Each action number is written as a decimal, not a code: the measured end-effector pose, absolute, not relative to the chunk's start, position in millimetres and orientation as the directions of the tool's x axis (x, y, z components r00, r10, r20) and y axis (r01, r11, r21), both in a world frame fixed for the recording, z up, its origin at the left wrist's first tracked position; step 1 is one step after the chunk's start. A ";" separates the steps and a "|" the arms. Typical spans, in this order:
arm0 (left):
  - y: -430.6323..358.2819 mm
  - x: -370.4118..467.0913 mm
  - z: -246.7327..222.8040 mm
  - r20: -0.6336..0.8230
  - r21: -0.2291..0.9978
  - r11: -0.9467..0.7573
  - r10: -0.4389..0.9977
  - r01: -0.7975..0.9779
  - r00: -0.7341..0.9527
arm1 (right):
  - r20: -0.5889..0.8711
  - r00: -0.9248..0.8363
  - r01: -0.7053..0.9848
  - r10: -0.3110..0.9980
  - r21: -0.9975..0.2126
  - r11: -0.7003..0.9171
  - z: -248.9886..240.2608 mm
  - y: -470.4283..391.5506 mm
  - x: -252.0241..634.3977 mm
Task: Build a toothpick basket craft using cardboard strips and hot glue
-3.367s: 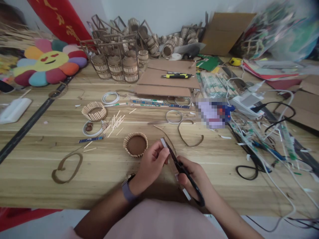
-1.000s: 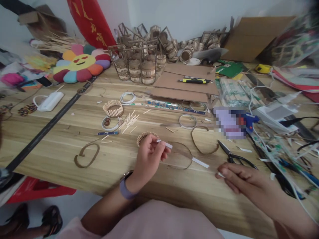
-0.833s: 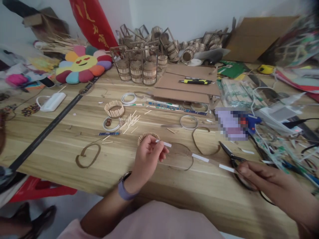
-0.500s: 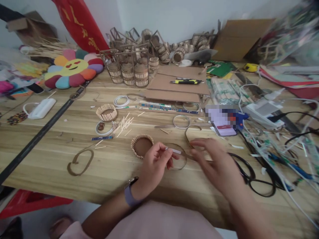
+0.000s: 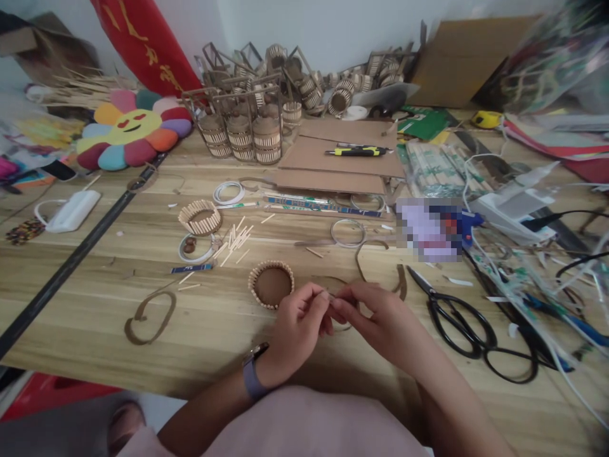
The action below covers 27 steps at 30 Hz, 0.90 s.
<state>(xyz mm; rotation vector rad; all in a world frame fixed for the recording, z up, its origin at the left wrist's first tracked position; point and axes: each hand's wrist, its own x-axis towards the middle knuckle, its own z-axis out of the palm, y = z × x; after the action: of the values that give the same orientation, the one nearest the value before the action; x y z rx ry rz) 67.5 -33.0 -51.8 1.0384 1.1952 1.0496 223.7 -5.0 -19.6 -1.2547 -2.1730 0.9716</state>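
My left hand (image 5: 302,317) is closed in a pinch on a short pale strip (image 5: 332,295), now mostly hidden by fingers. The fingertips of my right hand (image 5: 373,311) meet it there, pinched at the strip's other end. Just beyond the left hand lies a round brown tray edged with small sticks (image 5: 272,284). Part of a thin brown loop (image 5: 343,329) shows beneath the hands. Beyond the right hand a curled brown strip (image 5: 402,284) lies on the wood, with black-handled scissors (image 5: 459,327) to its right.
A ring of sticks (image 5: 200,219), loose sticks (image 5: 234,240) and white tape rolls (image 5: 229,192) lie farther left. A utility knife (image 5: 359,151) rests on cardboard (image 5: 333,171). Several small stick-sided baskets (image 5: 242,141) stand at the back. White cables (image 5: 547,355) cross the right side.
My right hand has come left, from open beside the brown strip to pinching at the pale strip by my left fingertips. The scissors are now uncovered.
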 end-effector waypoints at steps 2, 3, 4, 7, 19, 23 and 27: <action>-32.8 67.7 -52.9 -0.196 0.980 0.199 0.979 -0.033 0.060 | 0.038 -0.494 0.559 0.869 -0.751 0.351 -21.3 -5.7 221.4; -32.8 67.7 -53.3 -0.192 0.981 0.194 0.979 -0.023 0.061 | 0.038 -0.493 0.553 0.869 -0.757 0.348 -22.0 -6.0 220.7; -32.9 67.5 -53.7 -0.190 0.981 0.191 0.980 -0.020 0.066 | 0.037 -0.493 0.541 0.869 -0.769 0.340 -22.4 -6.2 220.5; -33.8 66.4 -53.7 -0.180 0.983 0.182 0.979 -0.016 0.093 | -0.002 -0.512 0.493 0.859 -0.820 0.292 -22.0 -6.8 223.2; -34.9 64.3 -54.8 -0.190 0.980 0.196 0.975 -0.038 0.112 | -0.053 -0.483 0.517 0.874 -0.823 0.236 -20.8 -6.1 228.9; -35.3 64.6 -55.7 -0.229 0.966 0.245 0.960 -0.082 0.160 | -0.034 -0.479 0.492 0.877 -0.838 0.236 -19.4 -7.6 228.4; -33.7 66.0 -51.2 -0.244 0.948 0.282 0.943 -0.149 0.228 | -0.103 -0.438 0.450 0.893 -0.885 0.119 -19.9 -8.6 229.2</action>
<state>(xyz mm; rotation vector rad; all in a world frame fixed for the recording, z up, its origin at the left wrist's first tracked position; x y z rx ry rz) 66.0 -33.7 -51.2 0.9761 1.0444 0.9455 229.2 -8.6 -19.9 -1.2975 -1.9420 1.2743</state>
